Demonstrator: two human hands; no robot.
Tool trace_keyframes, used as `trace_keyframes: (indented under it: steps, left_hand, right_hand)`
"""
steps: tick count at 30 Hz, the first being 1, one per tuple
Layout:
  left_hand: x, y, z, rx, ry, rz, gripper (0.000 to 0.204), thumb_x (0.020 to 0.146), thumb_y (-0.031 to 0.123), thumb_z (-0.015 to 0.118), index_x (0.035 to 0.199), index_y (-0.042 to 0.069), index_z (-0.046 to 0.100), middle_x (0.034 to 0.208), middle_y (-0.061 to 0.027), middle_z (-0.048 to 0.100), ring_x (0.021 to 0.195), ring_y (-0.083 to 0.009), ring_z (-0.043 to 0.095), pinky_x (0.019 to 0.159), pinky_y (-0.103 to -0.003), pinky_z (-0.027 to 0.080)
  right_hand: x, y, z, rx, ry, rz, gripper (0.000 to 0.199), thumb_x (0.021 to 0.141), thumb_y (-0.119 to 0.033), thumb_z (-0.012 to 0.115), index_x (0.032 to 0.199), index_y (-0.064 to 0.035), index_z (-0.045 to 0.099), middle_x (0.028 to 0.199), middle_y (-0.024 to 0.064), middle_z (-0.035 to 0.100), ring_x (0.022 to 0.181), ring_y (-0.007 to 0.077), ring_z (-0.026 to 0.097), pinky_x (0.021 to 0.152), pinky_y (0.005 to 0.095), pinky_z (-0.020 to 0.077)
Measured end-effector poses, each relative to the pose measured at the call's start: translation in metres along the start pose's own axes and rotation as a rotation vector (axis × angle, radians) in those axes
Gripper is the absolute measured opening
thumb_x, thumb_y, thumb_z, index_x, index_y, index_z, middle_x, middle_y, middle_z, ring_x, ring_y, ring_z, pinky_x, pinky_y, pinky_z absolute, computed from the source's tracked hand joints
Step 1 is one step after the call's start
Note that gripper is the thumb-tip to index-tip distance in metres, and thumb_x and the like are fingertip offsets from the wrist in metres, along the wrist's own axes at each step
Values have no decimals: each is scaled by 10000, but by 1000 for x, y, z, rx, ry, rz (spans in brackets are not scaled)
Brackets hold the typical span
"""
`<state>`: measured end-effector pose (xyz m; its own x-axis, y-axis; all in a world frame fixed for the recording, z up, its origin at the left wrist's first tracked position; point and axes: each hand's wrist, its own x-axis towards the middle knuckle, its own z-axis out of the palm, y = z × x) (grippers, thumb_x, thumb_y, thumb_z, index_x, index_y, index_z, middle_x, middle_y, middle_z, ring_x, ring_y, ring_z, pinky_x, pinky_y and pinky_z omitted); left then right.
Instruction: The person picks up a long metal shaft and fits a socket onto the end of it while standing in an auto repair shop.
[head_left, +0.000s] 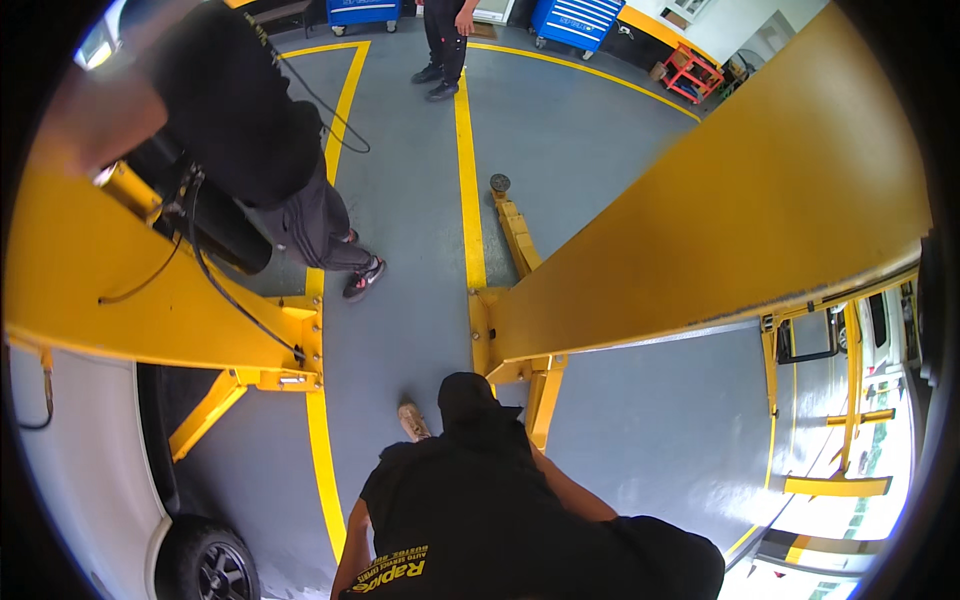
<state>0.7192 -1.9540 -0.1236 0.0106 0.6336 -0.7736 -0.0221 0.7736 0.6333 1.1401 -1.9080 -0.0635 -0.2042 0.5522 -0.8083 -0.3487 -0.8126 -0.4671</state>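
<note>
Neither of my hands shows. My left forearm (352, 548) comes past the side of my black shirt (470, 510) at the lower edge, its hand out of sight. My right forearm (575, 487) runs inward from its sleeve and disappears behind the shirt, so whatever that hand touches is hidden. Ahead of me stands the foot of a yellow lift post (490, 335), bolted to the floor. A beige shoe (412, 420) of mine is on the grey floor, left of my dark trouser leg (467, 398).
Left, a co-worker in black (240, 110) stands by another yellow post (110, 290) with a black hose (215, 270). A white car (90, 420) is below it. A second person (445, 45) stands ahead. A lift arm (515, 230) extends forward; blue tool cabinets (577, 25) line the back.
</note>
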Motion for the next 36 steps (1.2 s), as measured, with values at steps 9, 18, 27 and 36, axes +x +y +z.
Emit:
trace_keyframes:
  steps: [9,18,27,36]
  left_hand:
    - [139,136,21,121,-78,19,577,1000,306,626,1457,-20,496,1419,-104,579,1245,-173,547,1049,-325,455]
    - [169,279,-1,263,-338,95,673,1001,286,624,1542,-30,377,1571,-120,439,1406,-192,416,1163,-328,346]
    - [190,422,43,-170,280,255,386,1036,219,523,1306,-40,616,1260,-89,685,1197,-216,611,1063,-341,440]
    - [306,547,106,347,576,429,300,1023,283,604,1189,33,618,1253,-127,563,1164,-282,577,935,-385,502]
  right_hand:
    - [136,-141,49,-847,22,-183,784,1047,-621,349,1548,-18,373,1592,228,381,1503,369,311,1232,430,242]
    - [265,-353,119,-1396,-610,-136,794,1031,-663,359,1547,-61,404,1602,269,331,1519,375,272,1242,422,210]
    - [349,-410,75,-1177,-520,153,819,994,-662,453,1478,-3,496,1505,192,509,1396,293,463,1183,387,323]
    - [433,-513,73,-1139,-435,394,533,963,-420,566,1310,-24,651,1333,118,665,1157,280,641,1041,413,464]
